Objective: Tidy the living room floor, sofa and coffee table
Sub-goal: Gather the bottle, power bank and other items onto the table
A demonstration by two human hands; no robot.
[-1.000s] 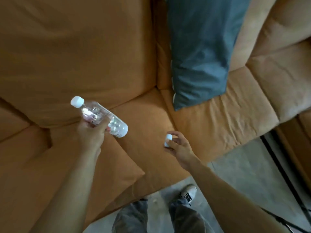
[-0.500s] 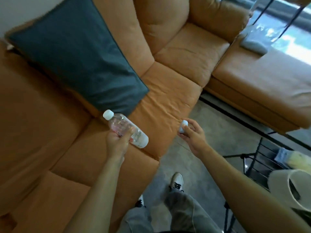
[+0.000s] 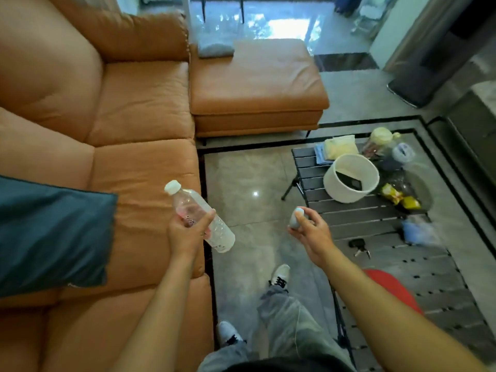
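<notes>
Left hand: I see the left hand [image 3: 188, 233] in the air over the front edge of the sofa seat. Its fingers [image 3: 210, 214] are curled round the middle of the plastic bottle [image 3: 222, 233].
Plastic bottle: clear, with the white cap on, and tilted. The cap points up and away to the left of the fingers, the bottom goes down to their right.
Right hand: the right hand [image 3: 312, 233] is over the floor, well apart from the left one. Its fingers [image 3: 302, 214] pinch a small grey object [image 3: 295, 220]. It is rounded, but I cannot tell what it is.
Sofa: the orange sofa [image 3: 139, 108] is left of the left fingers. A dark blue cushion [image 3: 53, 232] lies on the seat, further left of them.
Counter: the low dark slatted counter [image 3: 375, 218] stands just right of the right fingers.
On the counter: a white basket [image 3: 349, 196] stands beyond the right fingers, with something dark and flat inside. A bunch of keys [image 3: 359, 245] lies near the right hand, to its right. Yellow snack packets [image 3: 400, 198] and a blurred blue thing [image 3: 418, 232] are further right.
Floor: the glossy tiled floor [image 3: 241, 178] shows between the two hands.
</notes>
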